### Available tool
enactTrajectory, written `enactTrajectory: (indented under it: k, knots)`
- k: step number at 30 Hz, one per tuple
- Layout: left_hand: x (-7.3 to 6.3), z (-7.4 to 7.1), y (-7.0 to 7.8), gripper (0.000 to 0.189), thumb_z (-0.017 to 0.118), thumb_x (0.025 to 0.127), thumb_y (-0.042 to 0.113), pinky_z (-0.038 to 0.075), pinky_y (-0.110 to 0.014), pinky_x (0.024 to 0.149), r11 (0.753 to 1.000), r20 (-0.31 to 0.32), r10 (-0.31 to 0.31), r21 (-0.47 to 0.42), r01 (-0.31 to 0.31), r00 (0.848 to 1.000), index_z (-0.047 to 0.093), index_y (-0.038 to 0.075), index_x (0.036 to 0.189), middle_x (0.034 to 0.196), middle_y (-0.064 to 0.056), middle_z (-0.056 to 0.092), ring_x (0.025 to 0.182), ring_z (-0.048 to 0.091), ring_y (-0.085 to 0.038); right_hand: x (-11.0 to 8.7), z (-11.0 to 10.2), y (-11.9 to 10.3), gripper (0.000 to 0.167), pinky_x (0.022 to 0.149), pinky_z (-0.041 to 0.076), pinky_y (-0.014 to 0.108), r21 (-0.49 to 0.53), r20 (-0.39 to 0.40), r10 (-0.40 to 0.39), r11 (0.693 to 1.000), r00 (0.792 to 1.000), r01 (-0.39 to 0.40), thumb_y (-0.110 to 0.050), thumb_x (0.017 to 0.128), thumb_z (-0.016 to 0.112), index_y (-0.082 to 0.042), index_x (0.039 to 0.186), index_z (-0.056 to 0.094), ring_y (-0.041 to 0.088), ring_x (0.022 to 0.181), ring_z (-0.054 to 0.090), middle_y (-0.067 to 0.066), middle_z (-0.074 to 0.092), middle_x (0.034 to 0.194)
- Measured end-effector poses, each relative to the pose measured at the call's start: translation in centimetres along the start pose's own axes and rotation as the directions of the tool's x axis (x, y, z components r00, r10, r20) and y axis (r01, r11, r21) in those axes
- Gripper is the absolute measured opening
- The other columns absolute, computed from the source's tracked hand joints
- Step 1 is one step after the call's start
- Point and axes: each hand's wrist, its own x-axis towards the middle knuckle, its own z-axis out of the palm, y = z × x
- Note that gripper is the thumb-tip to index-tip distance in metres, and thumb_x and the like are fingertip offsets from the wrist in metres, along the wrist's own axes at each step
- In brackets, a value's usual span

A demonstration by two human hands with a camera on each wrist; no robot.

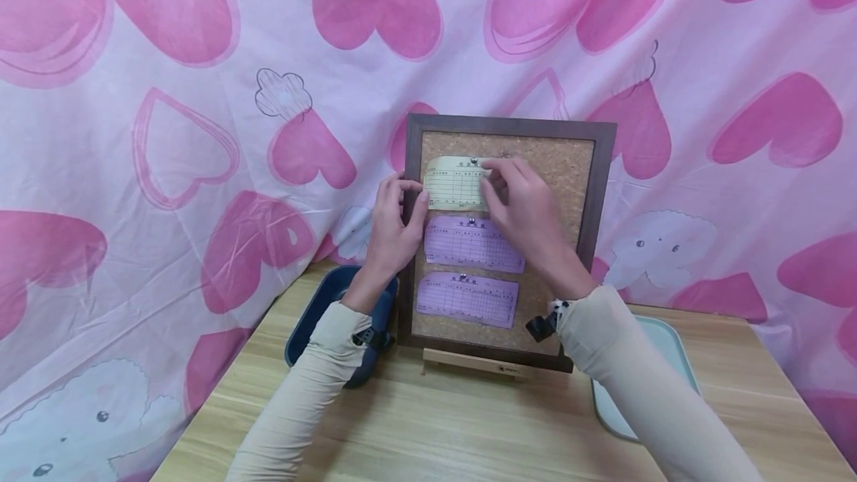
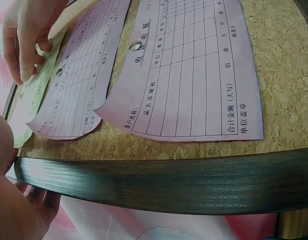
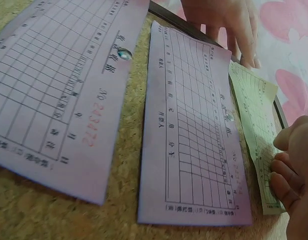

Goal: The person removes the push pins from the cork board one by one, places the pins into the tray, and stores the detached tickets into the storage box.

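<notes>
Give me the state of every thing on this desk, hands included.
Corkboard: upright on wooden stand
Yellow slip: pinned near top
Middle purple slip: pinned near top
Bottom purple slip: pinned near top
Left hand: gripping frame
Right hand: at Yellow slip's right part
Blue tray: partly hidden
Pale tray: partly hidden

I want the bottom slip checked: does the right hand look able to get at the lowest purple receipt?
Probably yes: the right hand is higher up the corkboard, and neither hand covers the lowest purple receipt.
</notes>
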Motion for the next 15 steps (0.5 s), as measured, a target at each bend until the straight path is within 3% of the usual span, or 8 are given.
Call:
enactTrajectory:
  k: [15]
  knots:
    - [-0.1,0.0,-0.1,0.028,0.064,0.110,0.029,0.056,-0.040,0.083,1.000,-0.015,-0.010,-0.011,0.010,1.000,0.065,0.003,0.121,0.154,-0.020,0.051,0.097,0.060,-0.028,1.5,0.6,0.0,0.027,0.078,0.058,0.035,0.011,0.006,-0.040,0.999,0.999,0.040,-0.014,0.105,0.070,-0.007,0.131,0.070,0.022,0.090,0.068,0.009,0.066,0.105]
